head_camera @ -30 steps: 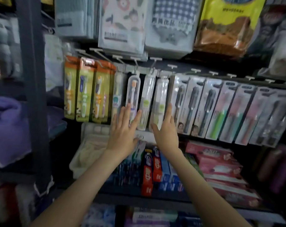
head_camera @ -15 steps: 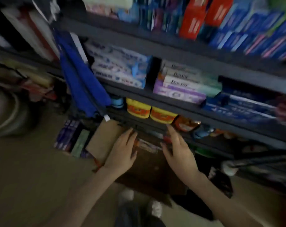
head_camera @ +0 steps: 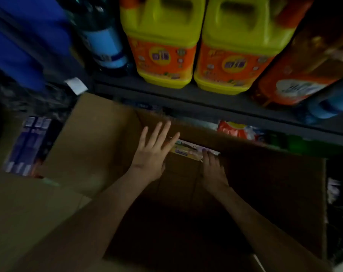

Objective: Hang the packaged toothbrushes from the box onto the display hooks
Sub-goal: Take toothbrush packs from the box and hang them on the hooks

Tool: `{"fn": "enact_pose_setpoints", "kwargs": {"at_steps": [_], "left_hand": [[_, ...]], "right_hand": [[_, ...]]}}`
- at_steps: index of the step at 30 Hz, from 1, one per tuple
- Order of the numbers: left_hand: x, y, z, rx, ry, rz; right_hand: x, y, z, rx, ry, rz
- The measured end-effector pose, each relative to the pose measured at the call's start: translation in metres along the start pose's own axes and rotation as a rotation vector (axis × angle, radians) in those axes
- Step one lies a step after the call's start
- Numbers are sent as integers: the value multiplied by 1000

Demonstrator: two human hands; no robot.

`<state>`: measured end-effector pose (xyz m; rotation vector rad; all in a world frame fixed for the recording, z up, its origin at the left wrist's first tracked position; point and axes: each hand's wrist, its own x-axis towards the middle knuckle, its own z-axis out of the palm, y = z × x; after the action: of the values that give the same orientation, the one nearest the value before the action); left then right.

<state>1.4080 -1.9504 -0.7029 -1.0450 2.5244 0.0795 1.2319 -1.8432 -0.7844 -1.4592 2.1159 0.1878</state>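
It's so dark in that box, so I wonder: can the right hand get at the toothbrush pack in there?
Probably yes. The box is open on top, the right hand is inside it with fingertips at the edge of the pack, and nothing lies between them.

This is a shop, seen low down at the stock shelving. Just beyond the left hand, a dark metal shelf carries 2 identical yellow jugs with orange labels, a blue-labelled bottle to their left and an orange pouch to their right. Under the hand sits an open cardboard box; well to its left lie several matching purple packs
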Motion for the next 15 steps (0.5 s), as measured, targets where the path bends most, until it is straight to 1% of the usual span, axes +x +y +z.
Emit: {"fn": "enact_pose_setpoints", "kwargs": {"at_steps": [2, 3, 4, 6, 9, 11, 12, 15], "left_hand": [[26, -7, 22, 89, 96, 0], [38, -11, 30, 125, 154, -3], [48, -16, 36, 148, 209, -5], [65, -22, 42, 161, 269, 0], [81, -25, 52, 191, 313, 1], [82, -24, 56, 178, 330, 4], [81, -23, 56, 177, 317, -1], [78, -21, 56, 190, 271, -35]], "right_hand": [[41, 6, 28, -105, 20, 2], [60, 10, 40, -153, 59, -13], [76, 14, 51, -172, 124, -40], [97, 21, 72, -204, 144, -83], [109, 20, 92, -218, 139, -61], [112, 13, 87, -207, 184, -45], [117, 13, 85, -195, 174, -49], [124, 16, 83, -166, 50, -95]]}}
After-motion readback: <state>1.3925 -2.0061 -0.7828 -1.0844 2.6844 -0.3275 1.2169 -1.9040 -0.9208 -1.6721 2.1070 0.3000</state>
